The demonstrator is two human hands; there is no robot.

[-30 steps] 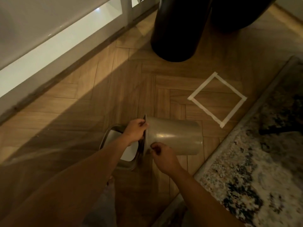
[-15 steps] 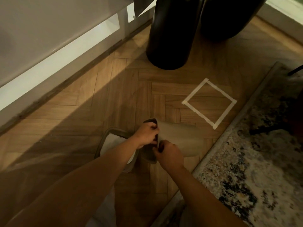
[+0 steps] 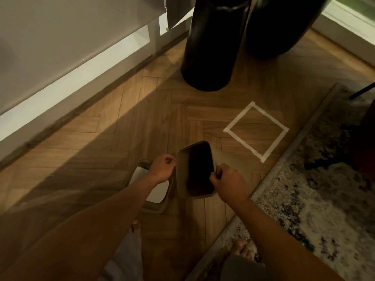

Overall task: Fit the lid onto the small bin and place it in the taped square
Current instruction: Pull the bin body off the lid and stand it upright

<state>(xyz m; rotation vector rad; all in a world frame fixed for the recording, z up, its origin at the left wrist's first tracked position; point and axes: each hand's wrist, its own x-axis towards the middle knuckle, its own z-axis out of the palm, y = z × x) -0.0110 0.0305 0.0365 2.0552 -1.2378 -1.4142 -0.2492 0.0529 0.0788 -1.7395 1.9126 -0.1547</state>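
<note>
Both of my hands are gripping the small bin by its rim: my left hand is pinching the left edge, my right hand is closed on the right edge. I am holding it tilted, its dark open mouth facing me, above the wooden floor. Its lid is lying on the floor just left of it, under my left wrist. Beyond the bin, the taped square is sitting empty near the rug.

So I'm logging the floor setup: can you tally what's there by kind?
Bins: 1
Lids: 1
Taped squares: 1
Black vases: 2
Rugs: 1
Total: 6
</note>
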